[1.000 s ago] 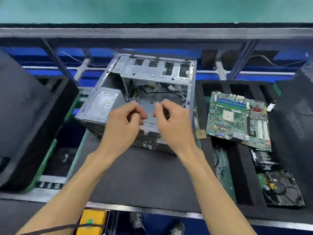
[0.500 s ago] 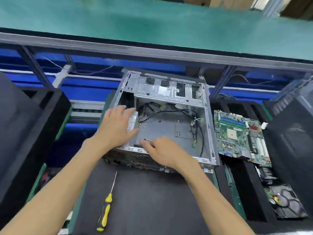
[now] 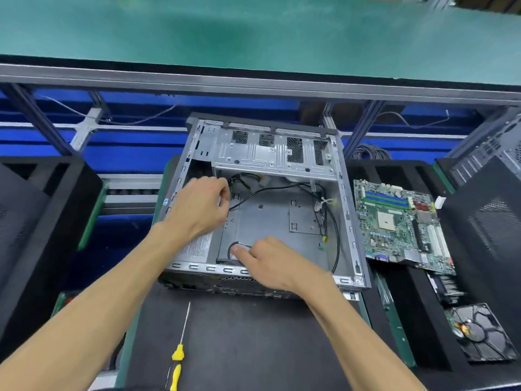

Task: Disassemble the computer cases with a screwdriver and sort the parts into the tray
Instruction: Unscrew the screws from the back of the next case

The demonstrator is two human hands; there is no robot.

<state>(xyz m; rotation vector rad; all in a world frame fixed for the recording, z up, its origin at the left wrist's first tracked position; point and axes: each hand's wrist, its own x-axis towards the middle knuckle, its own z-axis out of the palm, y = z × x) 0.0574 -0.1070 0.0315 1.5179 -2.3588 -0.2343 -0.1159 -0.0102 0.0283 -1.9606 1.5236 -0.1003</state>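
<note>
An open grey computer case [image 3: 270,153] lies on the black mat, with black cables [image 3: 282,189] strung across its bare floor. My left hand [image 3: 197,210] lies on the power supply [image 3: 197,248] at the case's left side, its fingers curled over the far end where the cables come out. My right hand [image 3: 272,263] reaches over the front rim and grips a small black fan [image 3: 229,256] in the near corner, with the thumb on top. A yellow-handled screwdriver [image 3: 178,359] lies loose on the mat in front of the case.
The black foam tray [image 3: 394,292] on the right holds a green motherboard [image 3: 394,221] and a hard drive [image 3: 479,334]. A black case panel [image 3: 493,235] leans at the far right. Another black foam tray [image 3: 42,221] stands on the left. A grey rail [image 3: 253,86] crosses behind.
Both hands dropped from in front of the case into it. The left hand slid up the power supply and curled its fingers. The right hand went to the fan in the front corner.
</note>
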